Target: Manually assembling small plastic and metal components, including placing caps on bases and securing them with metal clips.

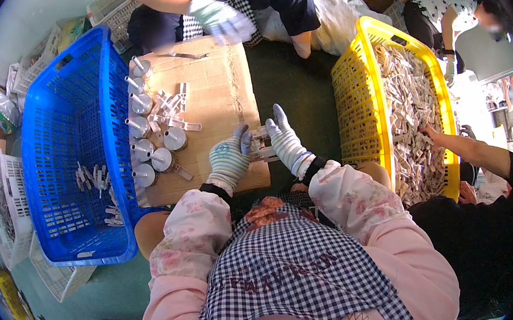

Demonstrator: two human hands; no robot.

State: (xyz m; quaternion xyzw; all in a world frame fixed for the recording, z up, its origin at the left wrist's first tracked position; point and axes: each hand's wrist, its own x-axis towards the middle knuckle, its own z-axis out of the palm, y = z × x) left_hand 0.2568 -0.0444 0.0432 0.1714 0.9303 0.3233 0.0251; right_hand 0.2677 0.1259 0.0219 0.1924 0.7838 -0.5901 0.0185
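Note:
Both my hands wear striped, pale-fingered work gloves and face each other over the right edge of a cardboard sheet. My left hand (230,160) has its fingers stretched up and to the right. Opposite it, my right hand (289,145) is open, its fingers pointing up. Between the two palms lie a few small pale strip-like pieces (260,144), close against both gloves; how firmly they are touched cannot be made out. Left of my hands, more pale strips (170,110) lie in a loose pile on the cardboard (217,88), beside several round grey pieces with pale stems (161,159).
A blue basket (127,219) with a few strips stands at left, a yellow basket (378,92) heaped with strips at right. Across the cardboard a gloved person's hand (221,20) is blurred. Another person's arm (477,150) reaches into the yellow basket. White crates (12,207) stand far left.

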